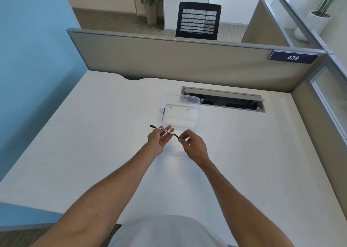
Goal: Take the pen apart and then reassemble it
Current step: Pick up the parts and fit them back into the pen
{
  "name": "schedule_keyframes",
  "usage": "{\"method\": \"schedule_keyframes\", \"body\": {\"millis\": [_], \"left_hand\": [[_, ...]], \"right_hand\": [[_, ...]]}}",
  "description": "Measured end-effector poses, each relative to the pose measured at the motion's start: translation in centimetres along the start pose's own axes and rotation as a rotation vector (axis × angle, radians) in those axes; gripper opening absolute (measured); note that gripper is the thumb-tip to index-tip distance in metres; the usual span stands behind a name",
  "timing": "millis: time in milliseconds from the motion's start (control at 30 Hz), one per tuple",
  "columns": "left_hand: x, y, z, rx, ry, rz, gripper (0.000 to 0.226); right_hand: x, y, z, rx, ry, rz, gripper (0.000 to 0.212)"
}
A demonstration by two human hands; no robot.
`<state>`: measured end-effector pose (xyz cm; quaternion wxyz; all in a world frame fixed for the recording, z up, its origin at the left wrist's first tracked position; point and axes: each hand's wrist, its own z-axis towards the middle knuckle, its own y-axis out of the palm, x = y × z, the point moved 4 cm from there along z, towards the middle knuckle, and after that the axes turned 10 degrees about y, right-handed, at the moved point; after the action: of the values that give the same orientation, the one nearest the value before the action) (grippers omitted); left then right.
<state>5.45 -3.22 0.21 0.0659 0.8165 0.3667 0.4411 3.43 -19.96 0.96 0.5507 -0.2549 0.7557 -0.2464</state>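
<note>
Above the counter [93, 134], we hold the pen [165, 131] level: left hand [159, 139] fingers pinch its barrel, right hand [191, 143] fingers close on its dark end. A hard pull could fling small parts beyond the clear container [195, 113].

clear plastic box [179, 115], black chair [198, 20], desk [93, 134]

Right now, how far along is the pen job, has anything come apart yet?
Nothing looks done yet: the pen appears whole, and no loose parts show on the desk. In hand: the left hand holds the barrel while the right hand pinches its near end, as if to pull or twist it. The clear container behind looks nearly empty. Disassembly and reassembly both remain.
</note>
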Motion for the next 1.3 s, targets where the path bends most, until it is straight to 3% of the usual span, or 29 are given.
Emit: {"method": "schedule_keyframes", "body": {"millis": [133,333,533,800,967,1300], "left_hand": [[-0.1,-0.2,0.1,0.006,0.003,0.008,0.021],[-0.3,-0.5,-0.2,0.023,0.022,0.034,0.043],[0.1,-0.4,-0.5,0.019,0.034,0.049,0.031],[-0.1,-0.3,-0.5,0.031,0.024,0.065,0.039],[-0.4,-0.6,-0.3,0.033,-0.001,0.061,0.021],[-0.8,-0.8,-0.2,0.022,-0.001,0.066,0.02]], "right_hand": [[0.4,0.2,-0.3,-0.001,0.019,-0.005,0.005],[0.6,0.2,-0.3,0.005,0.032,-0.022,0.007],[0.3,-0.2,-0.2,0.02,-0.031,-0.111,0.006],[0.1,-1.1,0.1,0.088,-0.151,-0.211,0.004],[-0.1,-1.2,0.1,0.104,-0.16,-0.2,0.004],[-0.2,-0.6,0.0,0.079,-0.123,-0.151,0.017]]}}
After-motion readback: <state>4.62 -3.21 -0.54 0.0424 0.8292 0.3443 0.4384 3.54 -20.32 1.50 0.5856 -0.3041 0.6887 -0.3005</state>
